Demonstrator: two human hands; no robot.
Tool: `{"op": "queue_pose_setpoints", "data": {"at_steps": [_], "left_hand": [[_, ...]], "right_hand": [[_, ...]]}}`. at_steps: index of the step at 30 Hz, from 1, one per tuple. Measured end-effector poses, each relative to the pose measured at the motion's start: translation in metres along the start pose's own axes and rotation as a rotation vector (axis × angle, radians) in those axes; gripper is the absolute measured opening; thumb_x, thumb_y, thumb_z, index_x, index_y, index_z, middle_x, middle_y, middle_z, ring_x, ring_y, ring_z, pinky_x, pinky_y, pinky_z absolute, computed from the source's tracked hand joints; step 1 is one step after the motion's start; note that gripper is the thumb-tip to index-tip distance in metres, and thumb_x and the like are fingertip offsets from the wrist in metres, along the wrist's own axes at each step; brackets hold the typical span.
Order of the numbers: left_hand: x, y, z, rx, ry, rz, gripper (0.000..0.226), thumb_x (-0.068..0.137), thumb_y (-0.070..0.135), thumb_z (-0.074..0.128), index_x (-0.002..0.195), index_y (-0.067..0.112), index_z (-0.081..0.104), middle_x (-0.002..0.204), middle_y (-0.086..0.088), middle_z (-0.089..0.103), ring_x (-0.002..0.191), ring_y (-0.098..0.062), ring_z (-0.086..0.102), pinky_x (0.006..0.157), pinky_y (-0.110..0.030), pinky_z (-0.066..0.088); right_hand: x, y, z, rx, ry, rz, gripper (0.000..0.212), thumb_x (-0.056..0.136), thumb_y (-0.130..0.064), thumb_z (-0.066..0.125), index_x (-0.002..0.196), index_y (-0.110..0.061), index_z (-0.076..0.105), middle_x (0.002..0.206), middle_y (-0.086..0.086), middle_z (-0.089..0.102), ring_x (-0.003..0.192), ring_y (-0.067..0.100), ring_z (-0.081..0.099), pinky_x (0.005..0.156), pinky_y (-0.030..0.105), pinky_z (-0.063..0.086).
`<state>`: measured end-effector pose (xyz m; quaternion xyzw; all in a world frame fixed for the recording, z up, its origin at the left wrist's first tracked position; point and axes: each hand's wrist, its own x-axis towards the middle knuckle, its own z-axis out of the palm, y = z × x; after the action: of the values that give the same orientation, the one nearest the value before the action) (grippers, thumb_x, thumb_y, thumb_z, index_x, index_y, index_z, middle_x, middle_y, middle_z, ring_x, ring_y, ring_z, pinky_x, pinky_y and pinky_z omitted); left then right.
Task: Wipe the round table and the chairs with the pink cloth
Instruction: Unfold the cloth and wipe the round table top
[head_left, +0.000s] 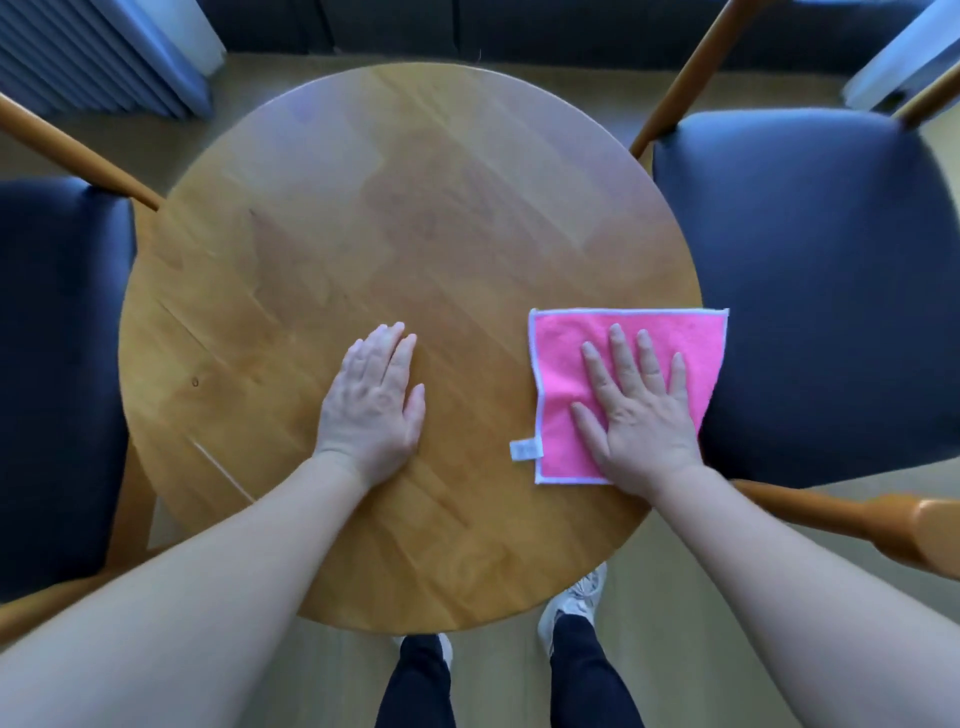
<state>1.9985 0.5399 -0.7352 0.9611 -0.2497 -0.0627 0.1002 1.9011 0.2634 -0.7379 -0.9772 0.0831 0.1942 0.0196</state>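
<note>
The pink cloth (670, 343) lies spread flat at the right side of the round wooden worktop (363, 234), its far right corner hanging out past the rim over the seat beside it. It has a white stitched border, and a small white label (525, 450) sticks out from its near left edge. The right hand (641, 415) is planted on top of the cloth, palm down, fingers (621, 353) straight and fanned apart, thumb out to the left; nothing is curled or pinched, the flat hand simply presses the fabric onto the wood. The left hand (371, 402) rests palm down on bare wood near the middle of the worktop's near half, well apart from the cloth, fingers straight and close together, holding nothing. Both bare forearms reach in from the bottom corners.

Just beside the worktop on the right stands a chair (810, 291) with a dark blue padded seat and a light wooden frame. A matching chair (57, 364) sits close on the left. Under the near rim, dark trouser legs (587, 675) and a pale shoe (574, 605) show on the light floor (685, 597). A dark sofa (467, 26) runs along the top.
</note>
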Motion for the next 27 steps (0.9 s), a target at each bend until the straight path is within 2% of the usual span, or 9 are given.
{"op": "queue_pose_setpoints", "data": {"at_steps": [3,9,14,17,22,25,27], "left_hand": [[0.004,-0.002,0.007,-0.013,0.012,-0.041,0.059,0.090,0.031,0.036,0.138,-0.001,0.045,0.147,-0.017,0.042,0.137,-0.029,0.036,0.118,-0.035,0.013],[0.006,-0.004,0.009,-0.037,0.070,-0.154,0.061,0.086,0.027,0.034,0.140,-0.001,0.045,0.150,-0.015,0.039,0.139,-0.026,0.034,0.119,-0.031,0.008],[0.008,-0.004,0.010,-0.062,0.106,-0.221,0.061,0.086,0.025,0.034,0.140,0.000,0.045,0.150,-0.014,0.039,0.140,-0.025,0.032,0.119,-0.031,0.008],[0.007,-0.006,0.011,-0.080,0.114,-0.230,0.060,0.085,0.024,0.034,0.140,0.002,0.046,0.150,-0.013,0.039,0.140,-0.025,0.033,0.119,-0.032,0.009],[0.006,-0.005,0.010,-0.091,0.110,-0.208,0.061,0.084,0.024,0.035,0.139,0.002,0.047,0.150,-0.014,0.039,0.140,-0.027,0.033,0.119,-0.033,0.009],[0.007,-0.006,0.009,-0.113,0.120,-0.190,0.062,0.082,0.024,0.036,0.137,0.000,0.049,0.149,-0.017,0.040,0.139,-0.029,0.035,0.118,-0.034,0.011],[0.007,-0.007,0.009,-0.139,0.134,-0.177,0.061,0.082,0.023,0.035,0.136,0.000,0.050,0.148,-0.018,0.041,0.138,-0.030,0.036,0.118,-0.035,0.012]], "right_hand": [[0.028,0.010,-0.009,0.056,0.020,0.114,0.069,0.086,-0.066,-0.001,0.145,-0.037,-0.021,0.153,-0.007,-0.029,0.147,0.024,-0.023,0.117,0.053,-0.015],[0.033,0.007,-0.011,0.076,0.015,0.150,0.071,0.085,-0.067,-0.001,0.146,-0.036,-0.018,0.157,-0.005,-0.023,0.148,0.025,-0.020,0.118,0.053,-0.012],[0.055,-0.012,-0.019,0.137,0.033,0.362,0.072,0.092,-0.060,0.001,0.154,-0.026,-0.012,0.162,0.005,-0.018,0.148,0.030,-0.018,0.118,0.056,-0.009],[0.056,-0.030,-0.021,0.155,0.018,0.402,0.072,0.095,-0.057,0.007,0.155,-0.020,-0.012,0.161,0.010,-0.019,0.147,0.033,-0.020,0.118,0.058,-0.007],[0.038,-0.084,-0.013,0.199,0.038,0.245,0.079,0.088,-0.059,0.006,0.155,-0.019,-0.005,0.162,0.012,-0.013,0.148,0.035,-0.015,0.116,0.057,-0.011],[0.022,-0.122,-0.004,0.234,0.095,0.146,0.077,0.089,-0.057,0.024,0.154,-0.016,0.017,0.162,0.015,0.008,0.149,0.039,0.003,0.116,0.060,0.000],[0.009,-0.144,0.004,0.232,0.111,0.032,0.075,0.089,-0.055,0.032,0.151,-0.015,0.023,0.160,0.017,0.017,0.148,0.040,0.011,0.114,0.061,0.006]]}}
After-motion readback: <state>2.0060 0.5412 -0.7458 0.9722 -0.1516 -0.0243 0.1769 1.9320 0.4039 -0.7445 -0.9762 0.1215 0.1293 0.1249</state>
